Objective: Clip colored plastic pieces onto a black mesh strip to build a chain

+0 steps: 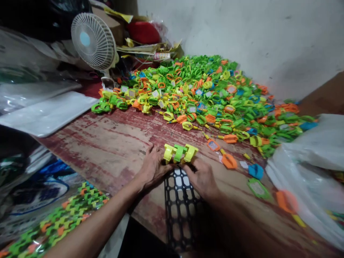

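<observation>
Both my hands meet at the near middle of a worn red wooden table (107, 143). My left hand (153, 166) and my right hand (201, 175) pinch a short row of three plastic clips (180, 152), yellow, green and yellow, standing at the far end of a black plastic grid (180, 204). The grid lies flat between my wrists and runs toward me. Fingers of both hands are curled round the clips' ends.
A big heap of green, yellow, orange and blue plastic clips (204, 93) covers the table's far side. Loose clips (229, 161) lie right of my hands. A white fan (92, 41) stands back left. Plastic bags (309, 172) sit right, a packed sheet of clips (61, 218) lower left.
</observation>
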`<state>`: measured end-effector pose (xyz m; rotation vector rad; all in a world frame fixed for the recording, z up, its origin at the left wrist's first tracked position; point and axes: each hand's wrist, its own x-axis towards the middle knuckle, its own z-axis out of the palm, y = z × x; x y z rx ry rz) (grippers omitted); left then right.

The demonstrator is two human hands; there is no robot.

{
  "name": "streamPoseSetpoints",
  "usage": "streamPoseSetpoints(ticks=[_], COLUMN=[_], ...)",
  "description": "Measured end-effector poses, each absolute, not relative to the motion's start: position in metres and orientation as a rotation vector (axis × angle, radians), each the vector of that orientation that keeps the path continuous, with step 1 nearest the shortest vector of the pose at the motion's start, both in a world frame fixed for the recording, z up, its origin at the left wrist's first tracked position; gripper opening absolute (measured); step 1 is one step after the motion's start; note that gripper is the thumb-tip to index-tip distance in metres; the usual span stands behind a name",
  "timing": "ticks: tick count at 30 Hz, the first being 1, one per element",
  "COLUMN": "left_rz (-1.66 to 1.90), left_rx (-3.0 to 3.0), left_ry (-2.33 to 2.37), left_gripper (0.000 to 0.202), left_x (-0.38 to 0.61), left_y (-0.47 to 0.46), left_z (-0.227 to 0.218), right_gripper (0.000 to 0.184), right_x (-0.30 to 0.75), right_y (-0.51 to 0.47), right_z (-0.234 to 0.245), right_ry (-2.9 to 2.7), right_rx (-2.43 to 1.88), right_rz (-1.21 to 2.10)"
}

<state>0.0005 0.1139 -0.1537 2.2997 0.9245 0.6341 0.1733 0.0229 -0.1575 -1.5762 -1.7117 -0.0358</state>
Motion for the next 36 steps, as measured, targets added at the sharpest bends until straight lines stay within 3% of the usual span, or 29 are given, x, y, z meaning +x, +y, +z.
streamPoseSetpoints(ticks=[5,13,26,30,36], left_rz=[0.642,0.691,0.697,0.697,0.718], left_rx=[2.24,2.124,2.166,2.194,2.225], left_ry=[0.921,0.738,0.786,0.736,0.711], left_gripper=[0.008,0.012,0.015,0.021,0.021], left_x=[0.0,-0.003,-0.003,-0.004,-0.004], left_y=[0.113,0.115,0.116,0.118,0.12], left_z=[-0.149,-0.153,-0.154,-0.153,-0.155], right_gripper=[0.028,0.018,0.017,0.017,0.032], right_x=[0.174,0.173,0.167,0.189,0.294], right_y=[0.022,0.024,0.023,0.013,0.042], right_z=[-0.156,-0.157,-0.158,-0.139,-0.084], right_ry=[-1.768,-1.793,-1.751,-1.943,-2.115], right_rx=[-1.59,-1.519,-1.533,-1.505,-1.765], right_rz=[-0.253,-0.19,-0.03,-0.022,-0.307])
